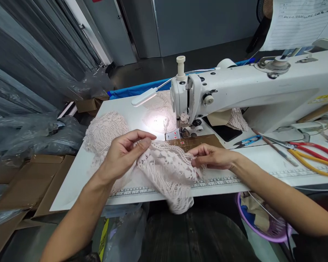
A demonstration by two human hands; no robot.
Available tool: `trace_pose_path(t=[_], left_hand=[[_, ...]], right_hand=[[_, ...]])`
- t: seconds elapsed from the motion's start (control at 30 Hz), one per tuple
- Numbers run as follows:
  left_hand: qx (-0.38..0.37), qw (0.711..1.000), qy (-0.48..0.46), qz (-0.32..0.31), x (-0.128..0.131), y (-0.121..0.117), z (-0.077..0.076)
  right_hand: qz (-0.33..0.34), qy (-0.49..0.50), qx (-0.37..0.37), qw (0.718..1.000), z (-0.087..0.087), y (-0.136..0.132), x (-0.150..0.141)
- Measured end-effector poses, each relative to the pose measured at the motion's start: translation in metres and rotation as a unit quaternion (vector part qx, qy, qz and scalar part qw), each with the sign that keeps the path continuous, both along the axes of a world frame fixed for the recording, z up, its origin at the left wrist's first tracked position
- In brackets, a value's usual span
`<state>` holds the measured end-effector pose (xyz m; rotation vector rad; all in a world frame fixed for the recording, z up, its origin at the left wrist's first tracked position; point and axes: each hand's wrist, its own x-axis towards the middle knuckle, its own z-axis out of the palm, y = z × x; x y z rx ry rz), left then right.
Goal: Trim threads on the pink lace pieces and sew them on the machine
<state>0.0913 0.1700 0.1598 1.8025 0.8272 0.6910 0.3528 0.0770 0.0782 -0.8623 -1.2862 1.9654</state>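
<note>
A pale pink piece of fringed lace [169, 163] is stretched between my two hands, in front of the sewing machine's needle area. My left hand [127, 151] pinches its upper left edge between thumb and fingers. At the lace's right edge, my right hand [211, 156] grips it with the fingertips pressed together. The fringe hangs over the table's front edge. Just behind the lace is the presser foot [183, 133] of the white sewing machine [224, 87], lit by a small lamp [144, 97]. More lace [106, 129] lies heaped to the left of my left hand.
Red-and-yellow-handled scissors [314, 156], blue thread snips [247, 141] and a dark phone [226, 131] lie on the right. A printed ruler [218, 182] runs along the table's front edge. Cardboard boxes [30, 178] stand left; a purple basket [278, 236] sits below right.
</note>
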Motion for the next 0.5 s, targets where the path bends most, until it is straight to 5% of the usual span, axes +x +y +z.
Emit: trace_pose_path(t=[0.1,0.2,0.27,0.5], left_hand=[[0.152,0.982,0.111,0.001,0.007,0.028,-0.001],[0.374,0.891,0.257,-0.002,0.019,0.054,-0.016],[0.457,0.833,0.307,-0.045,0.026,0.066,-0.03],[0.423,0.843,0.149,-0.299,0.04,0.074,-0.068]], right_hand=[[-0.062,-0.185,0.044,0.98,0.002,0.019,0.005],[-0.199,-0.412,0.09,0.885,0.001,0.036,0.007],[-0.224,-0.462,0.102,0.852,-0.001,0.041,0.008],[-0.223,-0.468,0.136,0.844,-0.008,0.031,0.006]])
